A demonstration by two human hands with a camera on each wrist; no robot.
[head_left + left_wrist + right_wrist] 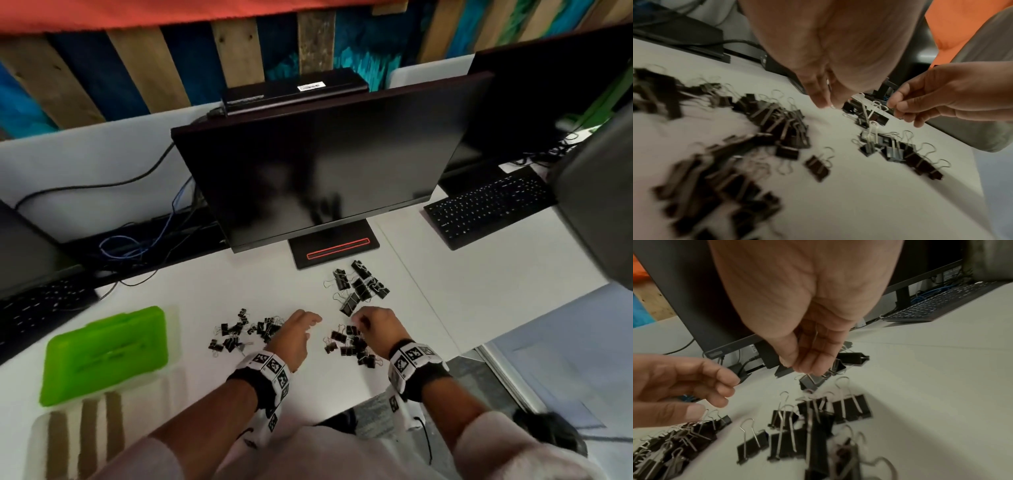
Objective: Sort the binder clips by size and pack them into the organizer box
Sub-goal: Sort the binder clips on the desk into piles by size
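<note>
Black binder clips lie in three heaps on the white desk: small clips [243, 332] at the left, medium clips [352, 346] in the middle, large clips [359, 284] farther back. My left hand [310, 325] hovers between the small and medium heaps with its fingers [723, 386] loosely curled and nothing in them. My right hand [359, 320] is above the medium heap, fingertips [803, 368] bunched and pointing down, pinching what looks like a clip's wire handle just over a large clip [812, 381]. The organizer box [109, 353], with a green lid and a clear compartmented tray, sits at the far left.
A dark monitor [325, 164] on its stand base [334, 246] rises right behind the clips. Keyboards lie at the right [486, 209] and far left [41, 308]. Cables [137, 240] trail behind. A grey chair back [599, 205] is at the right.
</note>
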